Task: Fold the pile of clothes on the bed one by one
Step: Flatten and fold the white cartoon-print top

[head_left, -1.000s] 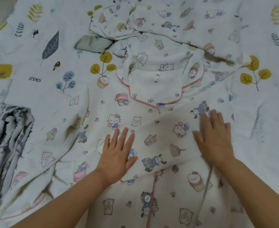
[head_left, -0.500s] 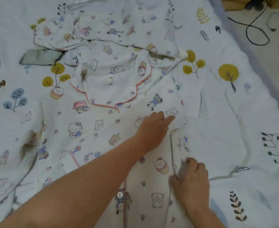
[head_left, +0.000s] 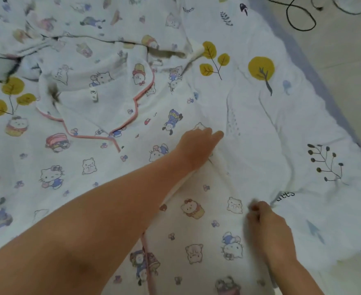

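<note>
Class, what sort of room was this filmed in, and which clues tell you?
Probably a home bedroom: a leaf-printed bed sheet covers the surface, a cartoon-print pyjama top lies spread on it, and a floor runs alongside.

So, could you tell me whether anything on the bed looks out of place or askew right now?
Nothing looks damaged or spilled. The pajama shirt lies face up, but its collar is rumpled, and a second printed garment lies bunched above it. The left hand rests flat on the shirt; the right hand pinches its side edge.
</note>
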`<state>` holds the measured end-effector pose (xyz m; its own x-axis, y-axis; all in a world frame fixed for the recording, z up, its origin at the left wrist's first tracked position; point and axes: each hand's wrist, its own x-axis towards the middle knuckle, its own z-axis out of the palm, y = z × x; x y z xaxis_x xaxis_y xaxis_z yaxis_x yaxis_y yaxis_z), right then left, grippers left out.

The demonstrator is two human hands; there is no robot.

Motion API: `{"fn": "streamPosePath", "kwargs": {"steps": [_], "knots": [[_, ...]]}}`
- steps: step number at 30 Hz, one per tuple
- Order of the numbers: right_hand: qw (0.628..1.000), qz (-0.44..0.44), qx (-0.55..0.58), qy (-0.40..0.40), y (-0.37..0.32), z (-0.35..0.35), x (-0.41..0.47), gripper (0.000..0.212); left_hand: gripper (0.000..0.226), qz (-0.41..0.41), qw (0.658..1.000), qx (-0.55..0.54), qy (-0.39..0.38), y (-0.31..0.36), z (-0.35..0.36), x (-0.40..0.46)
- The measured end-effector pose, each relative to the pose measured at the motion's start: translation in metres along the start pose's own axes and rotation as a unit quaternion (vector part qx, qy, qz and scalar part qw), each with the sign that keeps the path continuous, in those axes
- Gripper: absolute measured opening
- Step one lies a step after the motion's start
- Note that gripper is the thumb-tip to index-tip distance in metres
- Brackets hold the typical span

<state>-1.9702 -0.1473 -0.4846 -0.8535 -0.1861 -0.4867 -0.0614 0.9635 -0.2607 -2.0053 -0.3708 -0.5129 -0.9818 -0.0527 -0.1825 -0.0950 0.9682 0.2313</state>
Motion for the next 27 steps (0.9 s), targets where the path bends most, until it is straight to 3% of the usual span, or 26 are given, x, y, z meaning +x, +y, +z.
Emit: {"fn": "streamPosePath", "kwargs": {"steps": [2, 4, 6, 8, 10, 14, 16, 20, 22, 27], "knots": [[1.000, 0.001, -0.003, -0.017, 0.000, 0.006, -0.005, 0.024, 0.053, 0.016, 0.996, -0.046, -0.070, -0.009, -0.001, 0.001], [0.999, 0.007, -0.003, -0.043, 0.002, 0.007, -0.008, 0.031, 0.048, 0.040, 0.993, -0.001, -0.114, -0.017, -0.002, 0.002], [0.999, 0.025, -0.005, -0.031, 0.010, 0.006, -0.006, 0.024, 0.031, 0.054, 0.993, 0.067, -0.084, -0.016, 0.000, 0.004], [0.999, 0.048, -0.009, -0.013, 0.014, 0.005, -0.005, 0.017, 0.035, 0.054, 0.993, 0.085, -0.058, -0.008, 0.006, 0.002], [0.999, 0.045, -0.029, 0.006, 0.010, 0.008, -0.005, 0.020, 0.047, 0.039, 0.999, 0.026, -0.025, -0.002, 0.013, -0.005], [0.983, -0.090, -0.058, 0.150, -0.024, 0.019, -0.007, 0.050, 0.059, -0.022, 0.996, -0.053, 0.069, -0.016, 0.010, -0.042], [0.968, -0.165, -0.058, 0.180, -0.053, 0.026, -0.006, 0.059, 0.063, -0.079, 0.995, -0.025, 0.047, -0.032, 0.008, -0.072], [0.941, -0.296, -0.046, 0.160, -0.111, 0.048, 0.009, 0.061, 0.064, -0.173, 0.985, 0.022, 0.005, -0.070, 0.022, -0.133], [0.933, -0.334, -0.073, 0.110, -0.133, 0.060, 0.020, 0.065, 0.061, -0.205, 0.978, 0.026, -0.019, -0.086, 0.031, -0.158], [0.925, -0.309, -0.220, 0.003, -0.142, 0.088, 0.048, 0.064, 0.056, -0.213, 0.975, 0.005, -0.062, -0.110, 0.052, -0.193]]}}
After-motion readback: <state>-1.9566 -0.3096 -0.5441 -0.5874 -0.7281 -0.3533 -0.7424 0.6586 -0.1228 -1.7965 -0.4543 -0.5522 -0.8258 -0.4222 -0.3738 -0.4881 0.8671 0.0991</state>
